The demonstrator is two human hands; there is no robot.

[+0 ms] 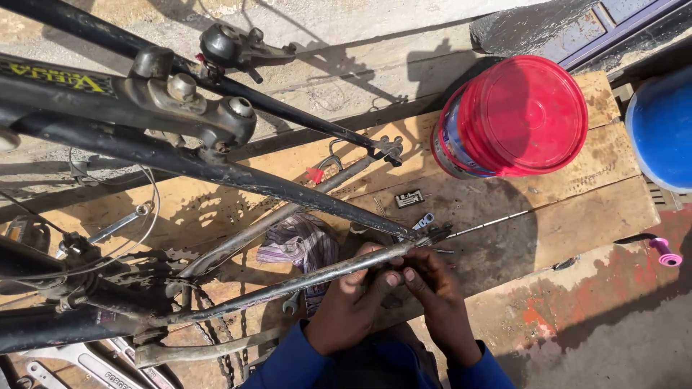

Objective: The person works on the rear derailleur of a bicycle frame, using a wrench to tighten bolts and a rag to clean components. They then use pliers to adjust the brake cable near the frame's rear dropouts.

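our left hand (pixel 351 306) and right hand (pixel 436 292) pinching something tiny under the frame tube (pixel 303 279), rag (pixel 303 243) behind, red bucket (pixel 515 119) on the planks (pixel 569 209)

Both forearms, in blue sleeves, are coming up from the bottom of the view and angling toward each other. The left hand (pixel 349 306) is curling its fingers (pixel 360 268) upward with the thumb pressing in from the near side, closing in a pinching grasp. The right hand (pixel 436 288) is sitting just beside it, wrist bent and knuckles up, its fingertips (pixel 408 274) meeting those of the left so the two hands are touching.
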